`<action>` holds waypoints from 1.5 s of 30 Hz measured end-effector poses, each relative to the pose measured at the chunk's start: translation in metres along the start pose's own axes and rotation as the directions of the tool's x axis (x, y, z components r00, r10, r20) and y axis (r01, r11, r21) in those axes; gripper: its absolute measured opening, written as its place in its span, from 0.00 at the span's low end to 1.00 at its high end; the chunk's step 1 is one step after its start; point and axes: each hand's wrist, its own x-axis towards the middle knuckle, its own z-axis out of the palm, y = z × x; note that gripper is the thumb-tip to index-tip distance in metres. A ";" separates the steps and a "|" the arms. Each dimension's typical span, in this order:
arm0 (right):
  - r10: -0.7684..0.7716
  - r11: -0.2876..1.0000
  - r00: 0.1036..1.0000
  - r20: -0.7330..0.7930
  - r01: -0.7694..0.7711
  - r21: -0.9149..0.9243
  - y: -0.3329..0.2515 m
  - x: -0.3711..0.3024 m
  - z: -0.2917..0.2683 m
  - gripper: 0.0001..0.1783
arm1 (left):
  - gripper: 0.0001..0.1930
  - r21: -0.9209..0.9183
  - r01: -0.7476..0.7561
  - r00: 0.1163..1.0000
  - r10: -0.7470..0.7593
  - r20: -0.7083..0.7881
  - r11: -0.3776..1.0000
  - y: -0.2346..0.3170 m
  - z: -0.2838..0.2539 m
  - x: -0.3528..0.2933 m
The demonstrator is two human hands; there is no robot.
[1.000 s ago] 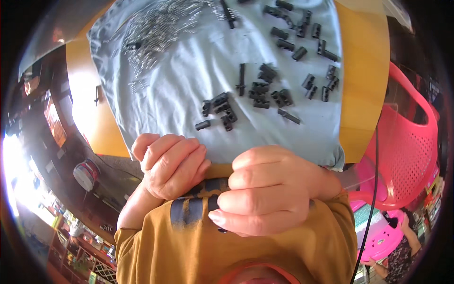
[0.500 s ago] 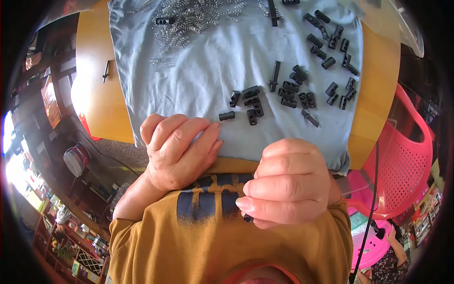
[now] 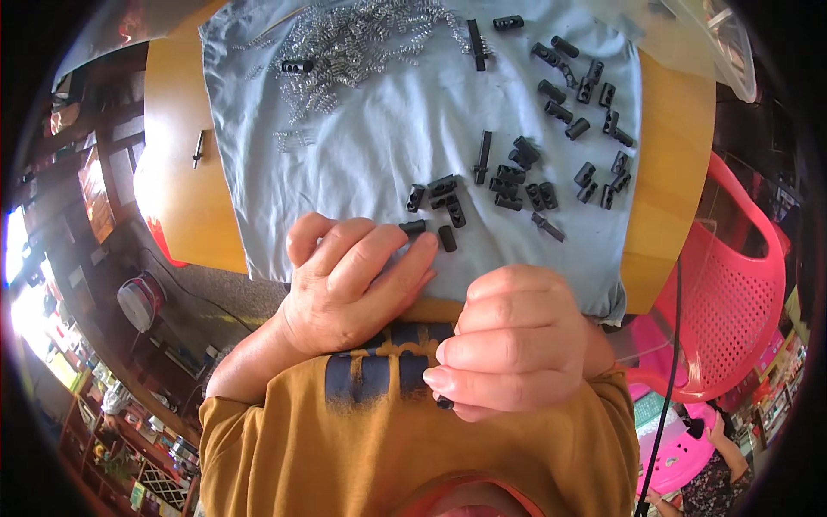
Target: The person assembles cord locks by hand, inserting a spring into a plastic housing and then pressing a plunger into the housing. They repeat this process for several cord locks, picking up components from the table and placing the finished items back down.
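My right hand (image 3: 517,340) is closed close to my chest, its fingers curled round a small black cylindrical cord lock (image 3: 444,402). Only the dark end of that piece shows below the fingertips. My left hand (image 3: 357,280) is palm down at the near edge of the cloth, its fingers bent and somewhat apart. Its index fingertip overlaps the near side of a black cord lock (image 3: 413,227) lying on the cloth; whether it presses on it I cannot tell. Just right of that fingertip another cord lock (image 3: 447,239) lies close by. The left thumb is mostly hidden.
A light blue cloth (image 3: 362,164) covers the wooden table (image 3: 185,95). Metal springs (image 3: 345,52) are heaped at the far left. Several black cord locks (image 3: 508,177) lie in groups to the right, with slim black rods (image 3: 483,157) among them. A pink chair (image 3: 732,293) stands right.
The view has shifted slightly. My left hand has moved right and now reaches the nearest cord lock. One cord lock lies a little nearer me. My right hand keeps its grip.
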 end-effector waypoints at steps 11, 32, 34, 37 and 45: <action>0.031 0.999 0.994 0.109 -0.032 0.004 -0.003 0.007 -0.006 0.14 | 0.19 0.286 0.026 0.940 0.074 -0.334 0.958 -0.071 -0.089 0.047; 0.078 0.995 0.992 0.098 -0.071 -0.073 -0.001 0.013 -0.003 0.13 | 0.26 0.273 -0.091 0.973 0.027 0.228 0.958 -0.208 -0.143 0.220; 0.089 0.994 0.992 0.090 -0.083 -0.070 0.002 0.011 -0.002 0.13 | 0.17 0.333 -0.170 0.983 0.135 0.125 0.927 -0.220 -0.135 0.223; 0.099 0.992 0.992 0.083 -0.092 -0.085 0.004 0.009 -0.001 0.13 | 0.12 0.296 -0.174 0.984 0.156 0.082 0.939 -0.203 -0.129 0.224; 0.121 0.987 0.984 0.131 -0.105 -0.118 0.001 0.004 -0.003 0.14 | 0.12 0.340 -0.093 0.974 0.156 -0.164 0.936 -0.198 -0.134 0.218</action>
